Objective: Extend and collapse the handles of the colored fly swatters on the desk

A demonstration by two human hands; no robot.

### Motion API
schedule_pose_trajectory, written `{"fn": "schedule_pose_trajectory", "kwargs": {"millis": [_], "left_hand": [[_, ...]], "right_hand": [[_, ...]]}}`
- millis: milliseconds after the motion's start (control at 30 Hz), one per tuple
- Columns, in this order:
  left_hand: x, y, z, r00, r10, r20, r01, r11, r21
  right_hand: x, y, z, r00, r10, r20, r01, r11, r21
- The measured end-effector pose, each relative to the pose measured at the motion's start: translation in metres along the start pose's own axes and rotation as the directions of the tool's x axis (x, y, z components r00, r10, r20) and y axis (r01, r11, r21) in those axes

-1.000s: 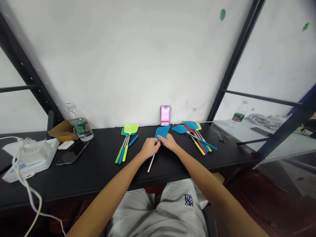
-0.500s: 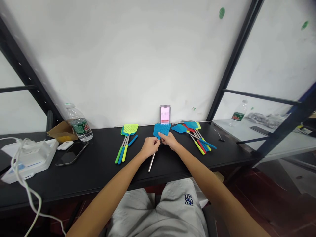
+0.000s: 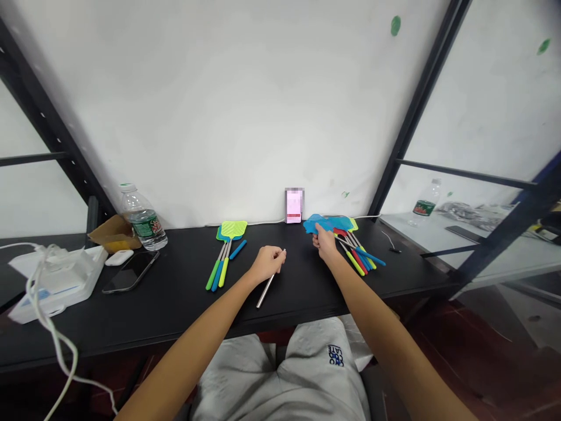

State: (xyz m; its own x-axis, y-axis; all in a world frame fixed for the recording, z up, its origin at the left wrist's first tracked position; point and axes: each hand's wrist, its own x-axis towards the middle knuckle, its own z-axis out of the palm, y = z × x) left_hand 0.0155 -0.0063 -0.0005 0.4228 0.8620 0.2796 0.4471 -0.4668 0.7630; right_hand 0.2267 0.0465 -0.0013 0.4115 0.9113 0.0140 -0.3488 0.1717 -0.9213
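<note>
1. Black desk is set against a white wall, framed by dark slanted steel posts.
2. Legible writing is limited: shorts print is seen upside down and cannot be read; the water bottle label is green and red, its text too small.
3. Open desk surface is available between the hands and the near edge.
4. Left hand is pinched on the top of a metal rod; the rod's long axis runs from the fingers toward the near edge, slightly leftward.
5. Right hand is closed on a blue swatter head, held at the right swatter pile.
6. Left swatter group lies well apart, handles pointing toward the near edge.
</note>
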Motion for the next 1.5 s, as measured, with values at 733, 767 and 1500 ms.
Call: {"fn": "schedule_pose_trajectory", "kwargs": {"millis": [733,767,1500], "left_hand": [[0.007,-0.007,-0.003,0.988,0.004,-0.151,0.027,0.98,0.197],[0.007,-0.006,-0.003,0.989,0.002,-0.151,0.028,0.981,0.192],[-0.001,0.004,-0.002,0.995,0.042,-0.088,-0.037,0.998,0.059]], "right_hand": [[-0.028,0.008,0.01,0.818,-0.001,0.576,0.142,0.97,-0.199],[-0.028,0.01,0.01,0.812,0.002,0.583,0.145,0.968,-0.205],[-0.026,0.011,0.009,0.753,0.133,0.644,-0.012,0.982,-0.189]]}}
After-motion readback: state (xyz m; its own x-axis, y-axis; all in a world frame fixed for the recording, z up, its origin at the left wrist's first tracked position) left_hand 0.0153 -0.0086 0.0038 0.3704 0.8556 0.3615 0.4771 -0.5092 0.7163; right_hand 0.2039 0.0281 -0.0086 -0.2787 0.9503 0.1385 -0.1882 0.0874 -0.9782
